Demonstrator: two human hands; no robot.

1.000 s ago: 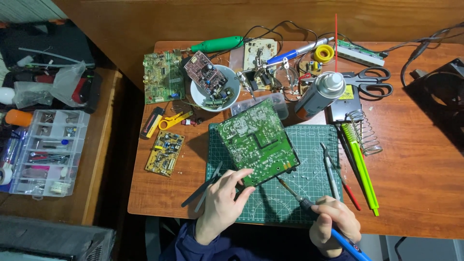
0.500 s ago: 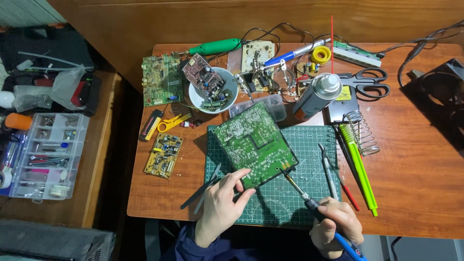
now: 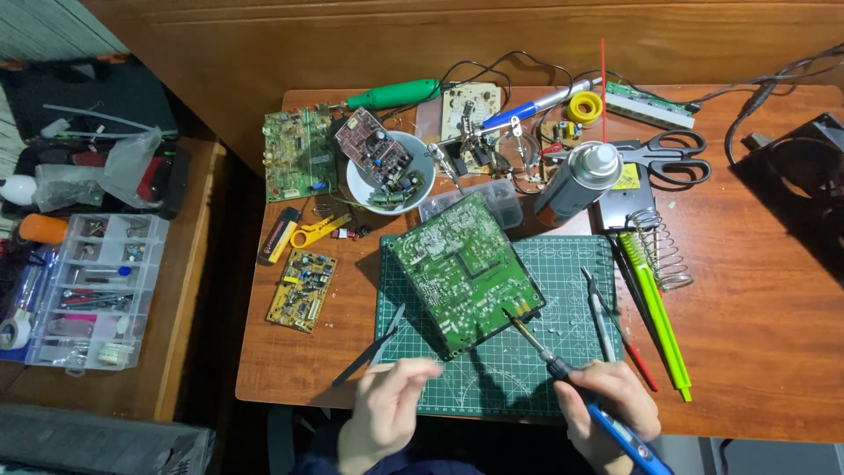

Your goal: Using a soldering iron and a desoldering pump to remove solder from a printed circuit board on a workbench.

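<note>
A large green circuit board (image 3: 462,273) lies solder side up, tilted, on a green cutting mat (image 3: 527,374). My right hand (image 3: 608,412) grips a blue-handled soldering iron (image 3: 563,369); its tip touches the board's near right edge. My left hand (image 3: 387,412) is blurred at the table's front edge, off the board, fingers loose and holding nothing. Dark tweezers (image 3: 365,352) lie just beyond its fingertips, across the mat's left edge.
Behind the mat stand a white bowl (image 3: 359,189) of parts, a spray can (image 3: 576,180), scissors (image 3: 659,154) and a helping-hand clamp (image 3: 479,145). A green pen-like tool (image 3: 655,312), coil stand (image 3: 659,251) and a probe (image 3: 602,312) lie right; a yellow board (image 3: 301,288) and parts organiser (image 3: 88,290) left.
My left hand has come off the board's near edge and drawn back toward me. The soldering iron's tip stays at the board's near right edge.
</note>
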